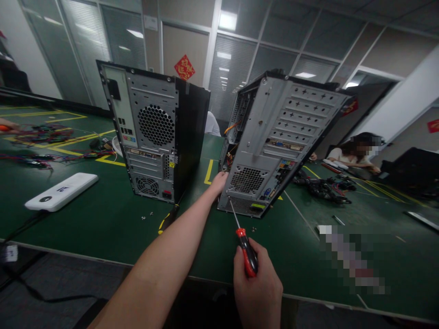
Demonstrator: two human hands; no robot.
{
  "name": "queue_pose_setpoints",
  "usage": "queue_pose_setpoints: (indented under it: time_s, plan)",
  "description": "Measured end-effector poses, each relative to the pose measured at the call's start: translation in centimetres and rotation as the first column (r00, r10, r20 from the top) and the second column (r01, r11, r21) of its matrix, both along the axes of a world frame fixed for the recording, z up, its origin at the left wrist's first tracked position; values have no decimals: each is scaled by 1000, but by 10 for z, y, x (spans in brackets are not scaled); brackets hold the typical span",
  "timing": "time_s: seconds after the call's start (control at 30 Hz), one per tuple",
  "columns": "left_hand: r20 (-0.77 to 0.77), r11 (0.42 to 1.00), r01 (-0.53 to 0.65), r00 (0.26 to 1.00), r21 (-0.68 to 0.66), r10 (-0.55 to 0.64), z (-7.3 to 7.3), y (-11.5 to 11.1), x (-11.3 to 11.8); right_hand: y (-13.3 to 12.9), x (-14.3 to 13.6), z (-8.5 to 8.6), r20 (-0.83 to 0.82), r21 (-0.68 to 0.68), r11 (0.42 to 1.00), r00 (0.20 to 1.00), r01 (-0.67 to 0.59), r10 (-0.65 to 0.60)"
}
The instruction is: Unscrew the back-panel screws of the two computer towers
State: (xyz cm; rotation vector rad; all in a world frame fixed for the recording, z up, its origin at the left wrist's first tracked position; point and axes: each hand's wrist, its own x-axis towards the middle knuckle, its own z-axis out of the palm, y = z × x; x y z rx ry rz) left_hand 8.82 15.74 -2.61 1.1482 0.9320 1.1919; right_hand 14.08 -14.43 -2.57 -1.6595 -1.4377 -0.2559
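- The right hand (263,284) is wrapped around a red and black screwdriver (249,258).
- Its tip is at the bottom left of a gray computer case (252,153), which stands on the green table (297,258).
- The left hand (218,183) is by the case's open side; I cannot tell if it grips.
- Tiny screws (254,229) lie near the case.

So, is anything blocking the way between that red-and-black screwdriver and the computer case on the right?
Nothing visible. The screwdriver, in the right hand, appears to reach the case's lower back corner. The left hand is at the case's side, clear of the shaft.
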Motion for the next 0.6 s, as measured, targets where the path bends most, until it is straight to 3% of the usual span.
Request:
queue_pose_setpoints:
  time_s: [0.2,0.47,0.6]
  plan:
    - [11,1000,2,1000,-8,-2,1,-1,1,0,-6,2,7,7,1000,1000,-2,2]
    - [9,1000,0,1000,-28,1,3,-1,1,-3,-21,5,42,133,991,999,-32,26]
    - [35,999,26,999,-24,-25,-1,2,2,-5,-21,4,32,60,998,999,8,-10]
